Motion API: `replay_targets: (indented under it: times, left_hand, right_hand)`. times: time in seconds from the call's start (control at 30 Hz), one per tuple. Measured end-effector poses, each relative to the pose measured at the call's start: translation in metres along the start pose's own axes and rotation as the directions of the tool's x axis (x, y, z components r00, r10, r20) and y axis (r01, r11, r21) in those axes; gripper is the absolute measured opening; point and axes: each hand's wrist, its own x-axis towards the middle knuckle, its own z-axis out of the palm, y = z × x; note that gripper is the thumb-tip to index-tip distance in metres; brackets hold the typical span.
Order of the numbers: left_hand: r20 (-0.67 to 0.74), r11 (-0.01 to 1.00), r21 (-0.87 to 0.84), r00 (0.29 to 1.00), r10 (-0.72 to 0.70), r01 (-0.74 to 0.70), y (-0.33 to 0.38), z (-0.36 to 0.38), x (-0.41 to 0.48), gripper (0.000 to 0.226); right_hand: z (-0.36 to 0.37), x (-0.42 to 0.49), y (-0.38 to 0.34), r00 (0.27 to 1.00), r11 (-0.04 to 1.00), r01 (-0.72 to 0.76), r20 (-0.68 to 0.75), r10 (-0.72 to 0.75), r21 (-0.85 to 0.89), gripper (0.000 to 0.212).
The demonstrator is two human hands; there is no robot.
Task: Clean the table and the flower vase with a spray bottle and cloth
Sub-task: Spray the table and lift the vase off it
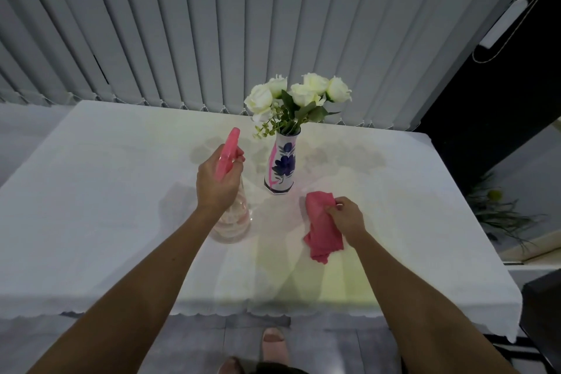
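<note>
Vertical blinds (212, 24), pale grey, fill the whole back of the room. The slats hang down to just behind the far edge of the surface (91, 222). Surface = wide rect. table under a white tablecloth (425, 252) w/ a scalloped hem over the near edge. There are faint grey shadows round the middle and a yellowish light patch toward the near side. Floor (197, 340): grey tiles, seen below the near hem.

Right side of room: dark panel (501, 130), door or window, can't tell which, w/ a white handle (504, 24) & a looped cord beside it. Low at right is a green plant (498, 212), blurry.

Centre-back of the surface: vase (280, 167), upright, white w/ blue flower pattern & a pink stripe. It holds white roses (303, 91) w/ green leaves.

Spray bottle (232, 222) is just left of the vase, not touching it. It has a clear body & pink head, nozzle aimed away toward the blinds. Left hand (217, 182) grips the neck & head, fingers (239, 158) curled round the trigger. Can't tell if the base sits on the surface or is lifted.

Cloth (323, 228): pink, crumpled, right-front of the vase & apart from it. Right hand (347, 217) pinches its upper part, fingertips drawn narrow on the fabric. The lower end hangs toward the surface; contact not clear.

A foot (273, 343) in a pale slipper is on the floor at the bottom edge.
</note>
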Motion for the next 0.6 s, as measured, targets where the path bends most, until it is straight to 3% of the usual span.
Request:
replay_targets:
  times: [0.2, 0.4, 0.6]
  left_hand:
    - [-0.033, 1.000, 0.019, 0.999, -0.009, 0.010, 0.003, 0.004, -0.001, 0.014]
    - [-0.040, 1.000, 0.026, 0.999, -0.005, 0.006, 0.002, 0.003, -0.002, 0.014]
    - [-0.049, 1.000, 0.022, 0.999, -0.011, 0.013, 0.003, 0.004, -0.003, 0.014]
  right_hand:
    - [-0.038, 0.027, -0.007, 0.990, 0.985, 0.138, -0.018, -0.141, -0.104, 0.019]
    - [-0.030, 0.035, -0.019, 0.989, 0.994, 0.088, 0.123, -0.081, -0.057, 0.022]
    - [-0.012, 0.029, -0.023, 0.991, 0.998, 0.053, 0.120, -0.050, -0.020, 0.027]
